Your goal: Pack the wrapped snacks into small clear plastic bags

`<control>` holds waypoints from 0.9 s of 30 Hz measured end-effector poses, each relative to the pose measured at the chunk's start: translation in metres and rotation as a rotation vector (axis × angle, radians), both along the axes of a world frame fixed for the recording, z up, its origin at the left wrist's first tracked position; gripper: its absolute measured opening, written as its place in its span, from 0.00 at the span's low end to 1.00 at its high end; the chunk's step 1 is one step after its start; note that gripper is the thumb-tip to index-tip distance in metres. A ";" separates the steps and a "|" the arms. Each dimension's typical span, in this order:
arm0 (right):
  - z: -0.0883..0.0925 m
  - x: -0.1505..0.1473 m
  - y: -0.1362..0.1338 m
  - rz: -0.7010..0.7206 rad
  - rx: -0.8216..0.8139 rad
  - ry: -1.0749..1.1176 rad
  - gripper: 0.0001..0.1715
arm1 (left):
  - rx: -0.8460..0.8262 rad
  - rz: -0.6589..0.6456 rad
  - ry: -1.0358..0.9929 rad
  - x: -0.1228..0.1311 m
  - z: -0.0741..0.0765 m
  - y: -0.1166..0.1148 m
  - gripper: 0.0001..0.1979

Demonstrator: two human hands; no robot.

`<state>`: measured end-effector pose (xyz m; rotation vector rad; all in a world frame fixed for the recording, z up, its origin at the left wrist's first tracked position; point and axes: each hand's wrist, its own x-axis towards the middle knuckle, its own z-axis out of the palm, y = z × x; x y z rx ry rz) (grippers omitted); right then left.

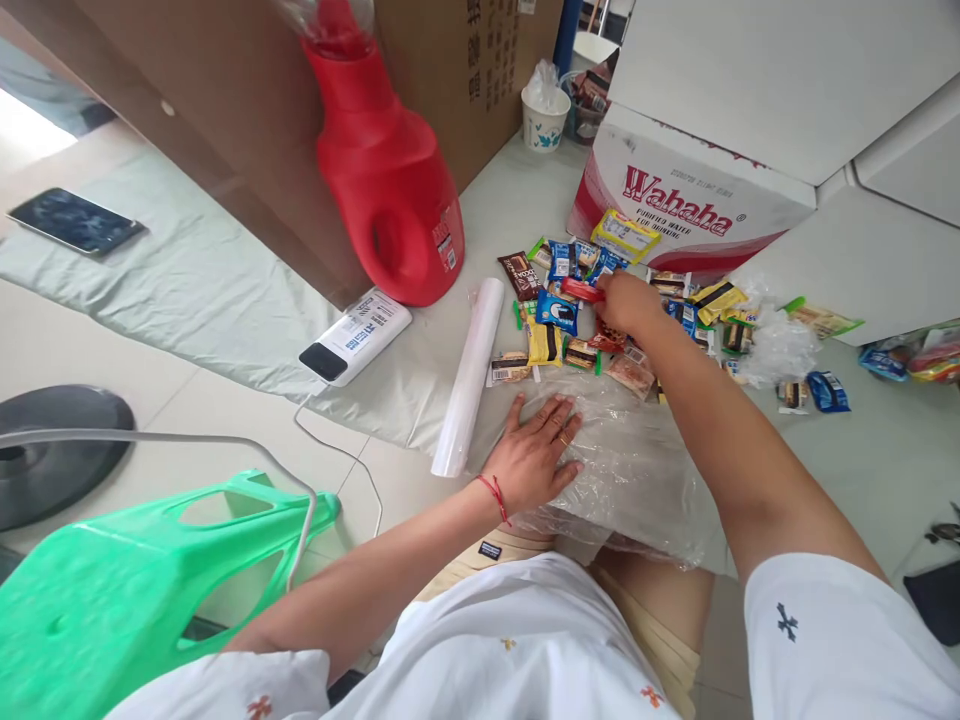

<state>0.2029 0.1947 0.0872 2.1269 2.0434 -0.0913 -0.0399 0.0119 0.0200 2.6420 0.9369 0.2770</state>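
Observation:
My left hand [534,450] lies flat, fingers spread, on a clear plastic bag [637,470] spread over my lap and the floor cloth. My right hand [628,303] reaches forward into a pile of small wrapped snacks [559,310] and is closed on a red snack packet [581,290]. Several packets in blue, yellow and brown wrappers lie around that hand. A white roll of bags [471,375] lies just left of my left hand.
A red detergent jug [386,180] stands by a large cardboard box [247,110]. A white power bank [356,337] with a cable lies near it. A Wahaha carton [679,200], white boxes [787,90], a paper cup [545,120], a green plastic stool [135,590] and a phone [75,220] surround the spot.

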 end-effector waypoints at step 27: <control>0.004 0.005 -0.015 -0.004 0.178 0.218 0.21 | -0.011 0.010 -0.012 0.000 -0.002 0.001 0.32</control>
